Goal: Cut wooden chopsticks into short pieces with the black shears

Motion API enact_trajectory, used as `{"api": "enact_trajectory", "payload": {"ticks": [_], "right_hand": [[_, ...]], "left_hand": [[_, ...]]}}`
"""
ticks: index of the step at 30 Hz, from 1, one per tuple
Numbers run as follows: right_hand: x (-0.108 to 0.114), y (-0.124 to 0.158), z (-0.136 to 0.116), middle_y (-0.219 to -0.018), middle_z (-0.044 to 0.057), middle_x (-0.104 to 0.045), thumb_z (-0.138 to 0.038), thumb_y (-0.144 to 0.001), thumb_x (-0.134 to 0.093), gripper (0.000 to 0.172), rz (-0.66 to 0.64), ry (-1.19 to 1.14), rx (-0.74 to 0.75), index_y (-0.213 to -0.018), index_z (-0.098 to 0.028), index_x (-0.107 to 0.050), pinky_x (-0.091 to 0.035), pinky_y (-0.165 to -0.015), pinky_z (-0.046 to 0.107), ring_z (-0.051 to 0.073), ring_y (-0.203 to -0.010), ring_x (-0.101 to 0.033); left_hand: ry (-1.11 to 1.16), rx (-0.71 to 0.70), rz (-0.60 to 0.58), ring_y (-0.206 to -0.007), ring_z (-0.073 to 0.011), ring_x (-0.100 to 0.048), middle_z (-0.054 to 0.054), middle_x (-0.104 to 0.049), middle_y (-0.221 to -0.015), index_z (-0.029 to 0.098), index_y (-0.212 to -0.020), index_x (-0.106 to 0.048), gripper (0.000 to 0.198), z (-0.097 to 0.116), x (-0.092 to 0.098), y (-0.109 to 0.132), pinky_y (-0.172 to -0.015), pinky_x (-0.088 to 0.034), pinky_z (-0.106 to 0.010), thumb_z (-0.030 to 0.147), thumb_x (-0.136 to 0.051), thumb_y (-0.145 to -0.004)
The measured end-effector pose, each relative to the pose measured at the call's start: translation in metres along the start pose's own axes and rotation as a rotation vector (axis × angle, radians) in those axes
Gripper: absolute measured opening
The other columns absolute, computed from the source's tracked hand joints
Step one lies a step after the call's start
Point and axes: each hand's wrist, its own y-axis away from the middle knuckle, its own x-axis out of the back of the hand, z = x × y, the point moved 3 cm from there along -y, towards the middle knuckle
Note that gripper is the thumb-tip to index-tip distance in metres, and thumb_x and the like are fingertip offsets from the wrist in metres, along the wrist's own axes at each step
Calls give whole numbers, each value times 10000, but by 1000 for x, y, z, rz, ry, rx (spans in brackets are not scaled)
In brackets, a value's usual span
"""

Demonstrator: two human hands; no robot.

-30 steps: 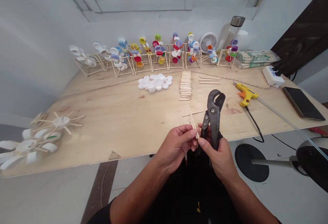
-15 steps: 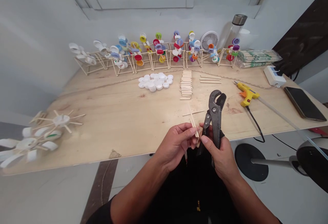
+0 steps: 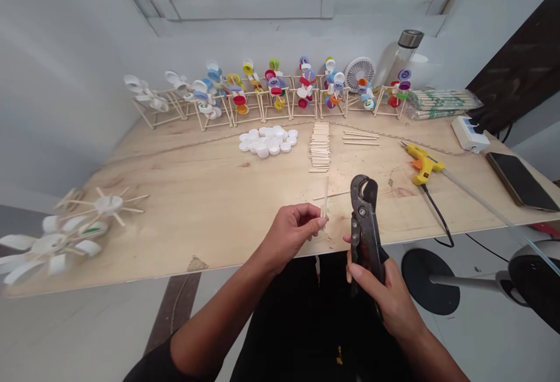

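Observation:
Near the table's front edge, my left hand [image 3: 297, 227] pinches thin wooden sticks [image 3: 324, 210] that point up and away; they are blurred, so their number is unclear. My right hand [image 3: 380, 286] is wrapped round the handles of a black cutter [image 3: 365, 213] with a hooked jaw, held upright over my lap. Just beyond the left hand, a single stick [image 3: 335, 195] lies on the table. Farther back is a neat stack of short sticks [image 3: 320, 146], with several longer sticks [image 3: 361, 137] to its right.
White bottle caps [image 3: 268, 140] lie in a group left of the stack. Stick stands with coloured cap wheels [image 3: 275, 87] line the wall. A yellow glue gun [image 3: 423, 163], phone [image 3: 522, 179] and power strip [image 3: 470, 134] are at right. Stick wheels [image 3: 108, 204] lie at left.
My left hand has moved forward and left with the sticks, away from the cutter. My right hand has lowered slightly with the cutter, and the hands are farther apart.

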Motion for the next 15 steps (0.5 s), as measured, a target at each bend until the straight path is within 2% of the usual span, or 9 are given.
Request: {"api": "enact_trajectory", "payload": {"ticks": [5, 9, 12, 15], "right_hand": [[0, 11, 12, -673, -19, -539, -358, -782, -561, 396, -45, 48, -65, -1136, -200, -482, -438, -639, 288, 168, -655, -536], [1, 12, 17, -664, -34, -499, -330, -802, -538, 365, -79, 214, -37, -1138, -209, -464, -424, -652, 280, 155, -635, -501], [2, 11, 19, -669, -35, -481, -320, -828, -504, 293, -76, 299, -12, -1096, -209, -470, -420, -662, 276, 151, -639, -488], [2, 11, 19, -712, -26, -492, -311, -841, -482, 161, -64, 338, 3, -965, -209, -484, -421, -652, 262, 139, -642, -486]], "left_hand": [[-274, -38, -21, -575, -99, -449, 14, -546, -621, 136, -697, -607, 153, -1, 8, -5, -553, -347, -228, 285, -601, -730], [-455, -79, -25, -588, -110, -478, 14, -568, -619, 144, -714, -604, 142, 2, 10, -6, -566, -356, -232, 268, -551, -759], [-538, -107, -34, -594, -112, -492, 17, -572, -619, 153, -719, -596, 139, 6, 11, -4, -567, -360, -226, 259, -525, -774], [-592, -127, -69, -597, -113, -490, 16, -575, -627, 158, -731, -592, 150, 10, 10, -3, -564, -360, -223, 268, -507, -785]]}}
